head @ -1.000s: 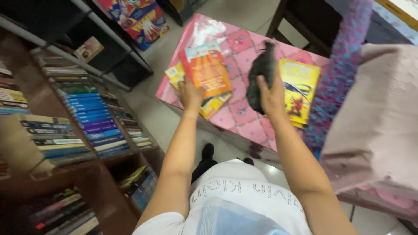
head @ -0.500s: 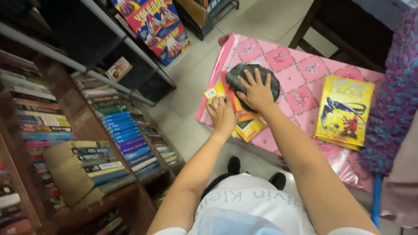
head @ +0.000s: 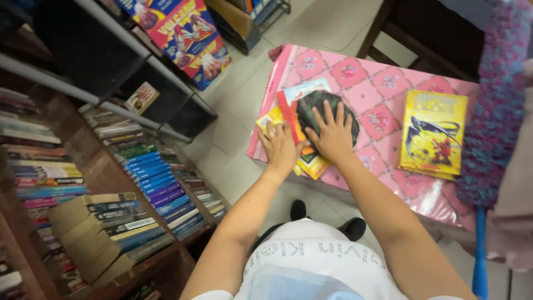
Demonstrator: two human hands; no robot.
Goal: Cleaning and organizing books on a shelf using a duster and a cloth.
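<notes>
Right hand presses a dark cloth flat, fingers spread, on the book stack; left hand (open-palmed) steadies the stack's near edge. Firm, even strokes suit best.

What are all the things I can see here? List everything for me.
cloth: one, dark green, on the stack of books, under the right hand
stack of books: a few, yellow, red and pale blue, near edge of the table
yellow book: one or a small pile, yellow, farther right on the table
table: one, pink patterned cover
duster: one, purple and blue, fluffy, blue handle, right edge
shelves: wooden, left, packed with rows of books, many blue
box: one, blue and red, on the floor, top
shoes: two, black, on the tiled floor
left hand: flat on the stack of books
right hand: spread on the cloth
</notes>
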